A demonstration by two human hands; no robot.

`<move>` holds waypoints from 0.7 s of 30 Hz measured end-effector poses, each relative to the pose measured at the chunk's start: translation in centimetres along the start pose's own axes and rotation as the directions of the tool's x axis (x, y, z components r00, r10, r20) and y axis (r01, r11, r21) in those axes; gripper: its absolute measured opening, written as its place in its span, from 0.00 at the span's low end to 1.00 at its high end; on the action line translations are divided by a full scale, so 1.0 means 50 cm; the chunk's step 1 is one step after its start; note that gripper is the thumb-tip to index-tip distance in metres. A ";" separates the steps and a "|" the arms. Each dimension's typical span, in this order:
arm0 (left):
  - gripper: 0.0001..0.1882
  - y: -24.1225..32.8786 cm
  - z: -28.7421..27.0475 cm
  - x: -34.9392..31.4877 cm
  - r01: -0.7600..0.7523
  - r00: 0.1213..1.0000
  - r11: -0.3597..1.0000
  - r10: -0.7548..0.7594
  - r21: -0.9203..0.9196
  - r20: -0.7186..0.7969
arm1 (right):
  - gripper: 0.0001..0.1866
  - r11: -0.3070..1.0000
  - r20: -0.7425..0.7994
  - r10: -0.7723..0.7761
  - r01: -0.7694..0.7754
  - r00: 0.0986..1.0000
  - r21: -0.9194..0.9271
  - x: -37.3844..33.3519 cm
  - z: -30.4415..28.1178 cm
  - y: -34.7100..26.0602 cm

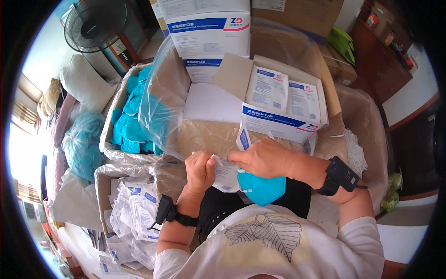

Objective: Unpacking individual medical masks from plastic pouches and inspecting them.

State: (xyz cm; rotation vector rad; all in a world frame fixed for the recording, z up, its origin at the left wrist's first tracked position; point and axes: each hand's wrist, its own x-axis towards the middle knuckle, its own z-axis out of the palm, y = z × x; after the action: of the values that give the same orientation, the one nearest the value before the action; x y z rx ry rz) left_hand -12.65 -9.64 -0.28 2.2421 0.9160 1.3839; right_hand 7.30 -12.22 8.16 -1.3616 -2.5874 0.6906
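In front of my body, my left hand [200, 171] is closed on the edge of a white printed pouch [226, 177]. My right hand [267, 157] is closed too, its fingertips at the pouch's upper edge. A teal face mask [264, 189] hangs below that palm, with white strap ends at its side. The right fingers hide the mask's upper part and some of the pouch. Just beyond my hands stands an open white carton [278, 122] holding upright stacks of printed pouches [268, 88].
A plastic-lined box of teal masks [134, 116] stands at left. Nearer lies a box of loose pouches [134, 207]. More white cartons [209, 35] are stacked at the back. White straps [355, 156] lie at right. A fan [95, 28] stands far left.
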 end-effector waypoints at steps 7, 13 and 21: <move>0.09 -0.003 -0.039 -0.020 -0.036 0.999 0.999 0.036 0.034 -0.008 | 0.11 0.987 0.005 0.103 -0.103 0.995 0.125 0.043 0.017 -0.015; 0.08 -0.003 -0.063 -0.041 0.082 0.996 0.989 -0.086 0.123 0.022 | 0.09 0.995 0.037 -0.052 0.055 0.998 -0.079 0.079 0.074 -0.034; 0.17 -0.129 -0.195 -0.182 0.681 0.719 0.698 -0.579 0.221 -0.384 | 0.09 0.364 -0.416 0.422 0.270 0.806 0.892 0.089 -0.008 -0.031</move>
State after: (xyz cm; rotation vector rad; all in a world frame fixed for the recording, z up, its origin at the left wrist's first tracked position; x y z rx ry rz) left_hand -26.34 -11.54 -5.61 1.6418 1.9601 1.2720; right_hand 3.68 -9.25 8.81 -0.9926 -1.1456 1.2321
